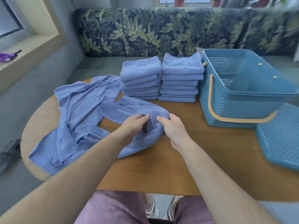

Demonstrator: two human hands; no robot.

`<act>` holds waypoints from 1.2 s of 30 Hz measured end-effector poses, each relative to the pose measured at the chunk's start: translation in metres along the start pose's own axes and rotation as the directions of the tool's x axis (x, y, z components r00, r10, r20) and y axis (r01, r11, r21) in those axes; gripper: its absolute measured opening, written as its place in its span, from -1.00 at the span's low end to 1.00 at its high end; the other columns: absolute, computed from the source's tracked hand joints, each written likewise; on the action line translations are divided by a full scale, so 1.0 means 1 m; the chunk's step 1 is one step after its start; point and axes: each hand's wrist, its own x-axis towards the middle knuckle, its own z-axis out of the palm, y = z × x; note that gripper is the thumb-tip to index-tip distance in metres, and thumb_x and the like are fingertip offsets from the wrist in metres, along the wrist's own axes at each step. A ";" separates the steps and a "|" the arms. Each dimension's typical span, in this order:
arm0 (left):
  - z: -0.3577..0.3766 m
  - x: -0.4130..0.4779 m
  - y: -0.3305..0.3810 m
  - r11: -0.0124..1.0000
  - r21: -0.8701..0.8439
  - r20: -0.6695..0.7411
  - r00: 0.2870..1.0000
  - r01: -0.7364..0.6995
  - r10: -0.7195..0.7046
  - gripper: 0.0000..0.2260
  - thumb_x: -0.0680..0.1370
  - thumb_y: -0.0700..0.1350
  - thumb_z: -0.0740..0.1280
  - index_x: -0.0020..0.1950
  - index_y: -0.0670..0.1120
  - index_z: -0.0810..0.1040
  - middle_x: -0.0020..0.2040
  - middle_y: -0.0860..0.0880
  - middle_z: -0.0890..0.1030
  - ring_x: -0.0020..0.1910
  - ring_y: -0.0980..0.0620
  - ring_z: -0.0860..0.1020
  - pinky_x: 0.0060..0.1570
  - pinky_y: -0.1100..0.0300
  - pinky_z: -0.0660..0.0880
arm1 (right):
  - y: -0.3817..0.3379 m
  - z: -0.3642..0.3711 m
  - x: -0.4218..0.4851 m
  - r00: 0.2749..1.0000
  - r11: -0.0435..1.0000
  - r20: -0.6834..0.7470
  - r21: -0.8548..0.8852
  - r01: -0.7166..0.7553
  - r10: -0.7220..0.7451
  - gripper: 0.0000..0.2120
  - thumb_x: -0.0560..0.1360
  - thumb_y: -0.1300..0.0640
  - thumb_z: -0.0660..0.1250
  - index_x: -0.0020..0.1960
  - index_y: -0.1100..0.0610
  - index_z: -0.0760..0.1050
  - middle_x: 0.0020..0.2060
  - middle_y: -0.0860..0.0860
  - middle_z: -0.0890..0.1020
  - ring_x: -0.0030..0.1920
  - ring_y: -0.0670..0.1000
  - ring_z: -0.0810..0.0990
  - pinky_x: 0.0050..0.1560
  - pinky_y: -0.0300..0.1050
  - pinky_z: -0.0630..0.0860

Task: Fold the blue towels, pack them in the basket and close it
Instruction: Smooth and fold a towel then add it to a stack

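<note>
A loose blue towel (129,109) lies bunched on the wooden table (161,172) in front of me. My left hand (133,125) and my right hand (171,126) both pinch its crumpled edge near the middle. More unfolded blue towels (77,113) are heaped at the left. Two stacks of folded blue towels (140,78) (181,78) stand side by side at the back. The blue mesh basket (239,109) with an orange handle stands open and empty at the right. Its blue lid (281,136) lies flat beside it, at the right edge.
A bench with leaf-patterned cushions (161,31) runs behind the table. A window ledge (24,55) at the left carries a purple object (6,56). A dark object (11,147) lies on the floor left of the table. My knees and shoes show under the front edge.
</note>
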 end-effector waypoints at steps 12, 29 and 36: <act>0.023 -0.010 0.020 0.982 0.111 -0.165 0.971 -0.153 0.170 -0.81 0.64 0.02 0.31 0.06 -0.10 0.55 -0.14 0.03 0.57 -0.17 0.06 0.50 -0.14 0.16 0.45 | -0.010 -0.043 -0.010 0.981 0.995 -0.168 0.004 0.102 -0.100 -0.87 0.57 0.10 0.40 0.06 0.13 0.63 -0.03 0.03 0.73 0.03 0.01 0.70 0.10 -0.01 0.63; -0.030 -0.018 0.034 0.974 -0.177 -0.091 0.988 -0.142 0.127 -0.85 0.60 -0.03 0.39 -0.02 0.00 0.43 -0.10 -0.05 0.50 -0.26 0.05 0.49 -0.31 0.14 0.56 | -0.050 -0.094 -0.014 0.996 0.982 -0.075 0.180 0.062 -0.050 -0.64 0.49 0.27 0.49 0.26 0.12 0.54 0.06 0.12 0.71 -0.01 0.07 0.70 0.03 0.02 0.62; -0.069 -0.027 0.083 0.829 -0.531 -0.135 0.983 -0.175 0.121 -0.93 0.60 -0.20 0.35 0.05 -0.06 0.55 -0.09 -0.01 0.59 -0.19 0.07 0.55 -0.24 0.20 0.52 | -0.110 -0.098 -0.020 0.984 0.945 -0.094 0.281 0.169 -0.148 -0.83 0.59 0.18 0.35 0.15 0.21 0.58 -0.14 0.06 0.71 -0.20 -0.01 0.66 -0.23 -0.15 0.61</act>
